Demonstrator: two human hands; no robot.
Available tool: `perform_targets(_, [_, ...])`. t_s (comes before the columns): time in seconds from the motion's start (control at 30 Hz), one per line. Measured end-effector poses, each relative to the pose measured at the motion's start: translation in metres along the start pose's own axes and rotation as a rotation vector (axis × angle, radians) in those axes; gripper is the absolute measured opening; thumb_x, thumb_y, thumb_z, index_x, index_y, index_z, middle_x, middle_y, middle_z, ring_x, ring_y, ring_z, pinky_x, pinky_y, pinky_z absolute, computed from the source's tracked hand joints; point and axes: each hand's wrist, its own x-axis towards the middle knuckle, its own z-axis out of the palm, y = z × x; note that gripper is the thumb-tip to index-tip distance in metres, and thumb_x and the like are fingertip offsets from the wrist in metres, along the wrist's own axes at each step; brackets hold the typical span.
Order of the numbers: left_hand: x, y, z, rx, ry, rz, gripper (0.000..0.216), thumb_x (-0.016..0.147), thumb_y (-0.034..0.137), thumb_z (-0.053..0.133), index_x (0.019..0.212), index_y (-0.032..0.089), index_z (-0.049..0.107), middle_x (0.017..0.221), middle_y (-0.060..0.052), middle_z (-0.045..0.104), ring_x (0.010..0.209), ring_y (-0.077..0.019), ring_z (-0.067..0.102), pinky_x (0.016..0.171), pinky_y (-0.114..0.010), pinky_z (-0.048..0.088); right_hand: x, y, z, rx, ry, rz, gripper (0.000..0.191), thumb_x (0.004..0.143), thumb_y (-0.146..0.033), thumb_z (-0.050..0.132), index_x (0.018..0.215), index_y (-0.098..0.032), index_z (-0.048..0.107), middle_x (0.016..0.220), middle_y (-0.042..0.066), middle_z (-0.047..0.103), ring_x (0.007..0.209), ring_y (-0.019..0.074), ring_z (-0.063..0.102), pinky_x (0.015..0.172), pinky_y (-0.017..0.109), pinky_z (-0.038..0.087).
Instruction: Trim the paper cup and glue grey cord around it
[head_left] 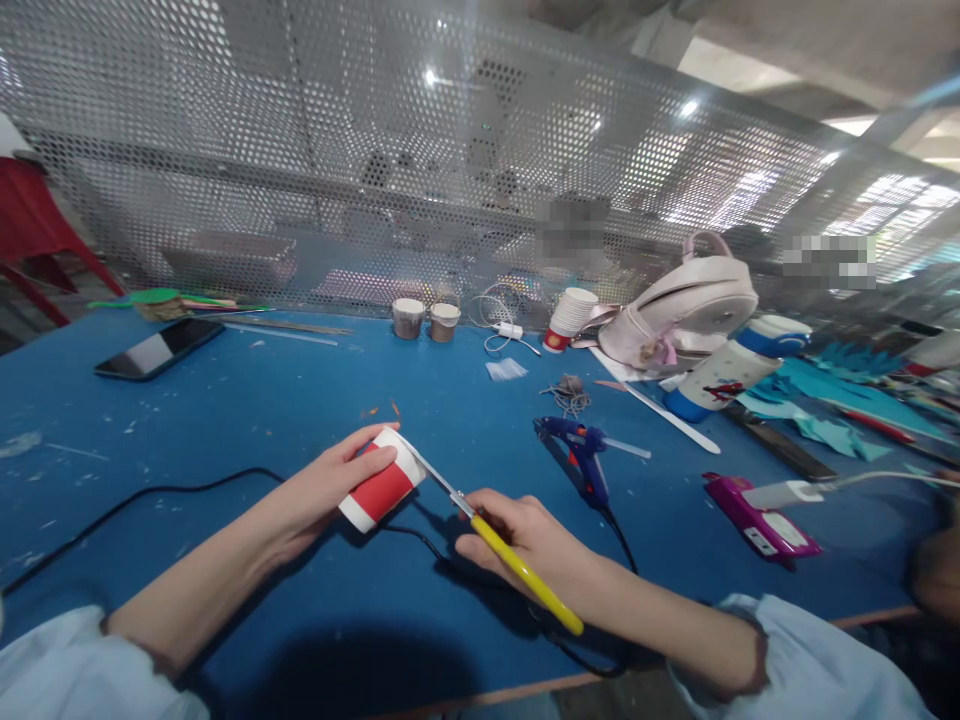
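A red and white paper cup [384, 492] lies tilted in my left hand [337, 475], the fingers and thumb closed around its side. My right hand [517, 535] grips a pair of scissors with yellow handles [525, 575]. Their metal blades reach up and left to the cup's rim; whether they have cut into it I cannot make out. Some small orange scraps [382, 410] lie just beyond the cup. To the right of the hands rests a blue hot glue gun [585, 450] with a clear stick in its back.
On the blue table [247, 420], a phone [159, 348] lies at left. Small tubs [408, 318], stacked paper cups [570, 318] and a pale backpack [679, 310] line the mesh panel. A bottle [731, 375] and a purple power strip [761, 515] are at right. Black cables cross near my hands.
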Motion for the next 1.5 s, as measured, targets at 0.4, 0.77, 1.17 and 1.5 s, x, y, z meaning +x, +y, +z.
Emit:
perform_targets(0.4, [0.0, -0.004, 0.002, 0.061, 0.074, 0.072, 0.072, 0.069, 0.048, 0.078, 0.133, 0.022, 0.056, 0.099, -0.007, 0.073, 0.076, -0.0181, 0.066, 0.07, -0.029, 0.048, 0.006, -0.016, -0.007, -0.004, -0.038, 0.012, 0.031, 0.092, -0.047, 0.052, 0.091, -0.015, 0.056, 0.056, -0.009, 0.033, 0.051, 0.007, 0.023, 0.046, 0.021, 0.021])
perform_targets(0.77, [0.0, -0.002, 0.0, 0.146, 0.03, 0.052, 0.079, 0.071, 0.051, 0.075, 0.14, 0.022, 0.048, 0.109, -0.008, 0.07, 0.083, -0.02, 0.065, 0.074, -0.031, 0.049, 0.005, -0.012, -0.006, -0.016, -0.044, 0.077, 0.032, 0.09, -0.048, 0.055, 0.084, -0.016, 0.056, 0.056, -0.009, 0.036, 0.053, 0.0073, 0.025, 0.047, 0.021, 0.022])
perform_targets(1.17, [0.002, -0.006, -0.002, 0.37, 0.063, 0.12, 0.082, 0.073, 0.058, 0.068, 0.144, 0.022, 0.046, 0.121, -0.01, 0.067, 0.095, -0.0254, 0.065, 0.079, -0.034, 0.051, 0.008, -0.018, -0.012, -0.018, -0.086, 0.074, 0.034, 0.092, -0.049, 0.05, 0.089, -0.015, 0.056, 0.06, -0.007, 0.038, 0.056, 0.0081, 0.026, 0.048, 0.021, 0.024])
perform_targets(1.5, [0.002, -0.008, -0.002, 0.353, 0.061, 0.11, 0.084, 0.072, 0.057, 0.068, 0.145, 0.023, 0.043, 0.12, -0.009, 0.067, 0.093, -0.0244, 0.065, 0.08, -0.034, 0.051, 0.008, -0.02, -0.008, 0.039, -0.091, 0.118, 0.031, 0.091, -0.045, 0.053, 0.079, -0.017, 0.051, 0.056, -0.009, 0.036, 0.053, 0.0067, 0.023, 0.046, 0.02, 0.023])
